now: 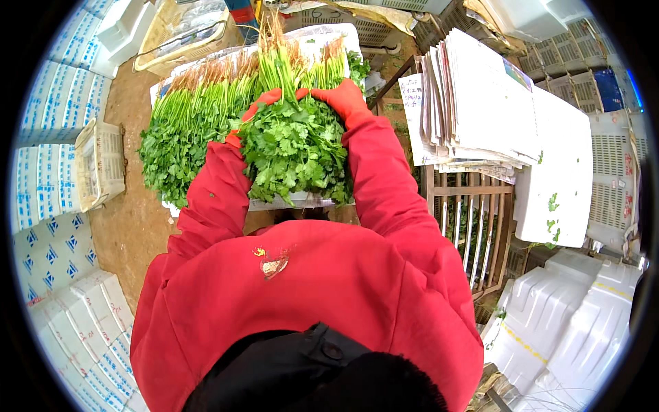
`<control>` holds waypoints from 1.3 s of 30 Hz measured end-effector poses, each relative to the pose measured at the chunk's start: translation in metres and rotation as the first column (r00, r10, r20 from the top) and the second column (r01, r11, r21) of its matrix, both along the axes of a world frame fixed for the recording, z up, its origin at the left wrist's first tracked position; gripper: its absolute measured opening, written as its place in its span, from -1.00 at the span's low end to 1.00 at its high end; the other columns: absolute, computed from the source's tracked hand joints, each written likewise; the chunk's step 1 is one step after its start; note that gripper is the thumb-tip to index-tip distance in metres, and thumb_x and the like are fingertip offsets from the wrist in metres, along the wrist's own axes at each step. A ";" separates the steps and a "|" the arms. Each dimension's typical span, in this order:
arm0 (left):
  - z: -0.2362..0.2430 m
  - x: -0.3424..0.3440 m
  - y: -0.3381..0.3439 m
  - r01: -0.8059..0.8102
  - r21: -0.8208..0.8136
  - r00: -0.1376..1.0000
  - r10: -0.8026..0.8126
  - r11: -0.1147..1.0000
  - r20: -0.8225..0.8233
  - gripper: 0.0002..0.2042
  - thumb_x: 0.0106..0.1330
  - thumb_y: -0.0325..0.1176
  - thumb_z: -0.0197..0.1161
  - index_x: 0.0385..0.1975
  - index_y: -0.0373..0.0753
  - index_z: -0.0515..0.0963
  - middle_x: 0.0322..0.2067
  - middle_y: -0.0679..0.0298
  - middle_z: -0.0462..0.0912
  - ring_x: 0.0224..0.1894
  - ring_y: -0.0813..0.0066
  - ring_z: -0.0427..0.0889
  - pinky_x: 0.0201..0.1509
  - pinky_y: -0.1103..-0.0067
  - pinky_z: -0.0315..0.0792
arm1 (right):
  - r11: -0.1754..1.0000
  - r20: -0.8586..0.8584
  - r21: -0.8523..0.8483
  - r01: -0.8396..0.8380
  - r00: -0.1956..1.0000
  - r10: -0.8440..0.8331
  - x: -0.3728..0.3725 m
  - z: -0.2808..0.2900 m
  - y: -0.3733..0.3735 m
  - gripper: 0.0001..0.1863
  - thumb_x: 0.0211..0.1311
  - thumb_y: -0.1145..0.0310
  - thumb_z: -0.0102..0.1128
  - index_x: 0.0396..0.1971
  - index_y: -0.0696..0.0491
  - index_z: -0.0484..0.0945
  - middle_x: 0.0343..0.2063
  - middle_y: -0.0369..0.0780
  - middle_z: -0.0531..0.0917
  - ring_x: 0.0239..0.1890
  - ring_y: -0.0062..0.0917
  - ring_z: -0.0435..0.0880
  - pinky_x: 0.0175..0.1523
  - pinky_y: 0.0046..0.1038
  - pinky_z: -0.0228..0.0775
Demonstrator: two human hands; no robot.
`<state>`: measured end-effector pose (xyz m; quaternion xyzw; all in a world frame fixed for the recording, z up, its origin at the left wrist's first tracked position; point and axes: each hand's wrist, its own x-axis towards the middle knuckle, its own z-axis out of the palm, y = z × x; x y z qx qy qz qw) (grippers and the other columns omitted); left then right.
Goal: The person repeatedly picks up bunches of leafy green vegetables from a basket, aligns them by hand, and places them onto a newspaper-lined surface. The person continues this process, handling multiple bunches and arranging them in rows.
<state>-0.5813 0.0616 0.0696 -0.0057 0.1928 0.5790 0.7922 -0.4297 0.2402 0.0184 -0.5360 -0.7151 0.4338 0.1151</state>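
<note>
A bunch of coriander [295,147], leaves toward me and brown roots pointing away, is held between my two hands in orange gloves. My left hand [264,104] wraps round its left side, the fingers closed on the stems and partly hidden by leaves. On the other side my right hand [343,101] grips it, with the thumb over the stems. Under and left of this bunch, more coriander [185,127] lies in a row, roots facing away. It rests on a white board [259,204], whose near edge shows below the leaves.
Right of the coriander, a stack of paper sheets [480,103] and a white foam board [559,172] lie on a slatted wooden frame [473,206]. White foam boxes [58,103] are piled at left. Plastic crates [99,165] stand on the brown floor [113,220].
</note>
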 end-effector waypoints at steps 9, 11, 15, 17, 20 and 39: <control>-0.004 -0.004 -0.018 -0.047 0.255 0.996 0.064 0.966 -0.061 -0.43 0.47 -0.05 0.09 0.40 -0.19 0.35 0.42 0.15 0.34 0.32 0.18 0.46 0.40 0.27 0.39 | 0.878 -0.771 -0.468 -0.102 0.533 -0.348 0.056 -0.022 -0.049 -0.50 0.13 0.54 0.35 0.13 0.20 0.55 -0.08 -0.21 0.72 -0.13 -0.46 0.71 0.00 -0.42 0.57; 0.012 0.000 -0.022 0.042 0.433 0.997 -0.011 0.900 -0.072 -0.41 0.48 -0.04 0.05 0.43 -0.20 0.32 0.43 0.13 0.32 0.36 0.17 0.43 0.41 0.26 0.37 | 0.896 -0.795 -0.430 -0.110 0.517 -0.317 0.052 -0.016 -0.056 -0.46 0.13 0.53 0.36 0.17 0.17 0.52 -0.03 -0.24 0.70 -0.06 -0.49 0.68 0.10 -0.41 0.52; 0.056 0.004 -0.018 0.216 0.222 0.976 -0.218 0.951 -0.018 -0.43 0.50 -0.04 0.00 0.42 -0.20 0.32 0.42 0.03 0.31 0.33 0.15 0.47 0.39 0.23 0.40 | 0.861 -0.820 -0.482 -0.161 0.429 -0.379 0.043 -0.018 -0.055 -0.49 0.13 0.52 0.35 0.15 0.17 0.55 -0.03 -0.26 0.71 -0.06 -0.49 0.69 0.11 -0.42 0.51; 0.044 -0.002 -0.014 0.124 0.347 0.982 -0.064 0.930 -0.180 -0.57 0.49 -0.10 0.07 0.26 -0.13 0.45 0.41 -0.02 0.32 0.34 0.07 0.45 0.40 0.18 0.39 | 0.842 -0.805 -0.519 -0.146 0.415 -0.424 0.037 -0.031 -0.053 -0.51 0.13 0.52 0.35 0.13 0.17 0.57 -0.03 -0.26 0.71 -0.05 -0.49 0.68 0.11 -0.43 0.51; 0.015 -0.021 -0.007 0.039 0.233 0.986 0.000 0.972 -0.165 -0.61 0.50 -0.08 0.09 0.22 -0.08 0.49 0.40 -0.02 0.33 0.33 0.04 0.46 0.40 0.16 0.38 | 0.868 -0.837 -0.477 -0.134 0.370 -0.403 0.027 -0.027 -0.059 -0.58 0.22 0.41 0.31 0.08 0.16 0.62 -0.09 -0.22 0.74 -0.15 -0.45 0.75 -0.01 -0.37 0.62; -0.013 -0.044 0.005 0.003 0.206 0.925 0.075 0.979 -0.373 -0.55 0.54 -0.23 0.10 0.38 -0.16 0.35 0.26 0.20 0.54 0.28 0.29 0.54 0.37 0.30 0.46 | 0.943 -0.732 -0.330 0.042 0.620 -0.284 0.006 0.016 -0.053 -0.45 0.06 0.51 0.49 0.10 0.21 0.56 -0.07 -0.17 0.72 -0.12 -0.45 0.72 0.00 -0.42 0.58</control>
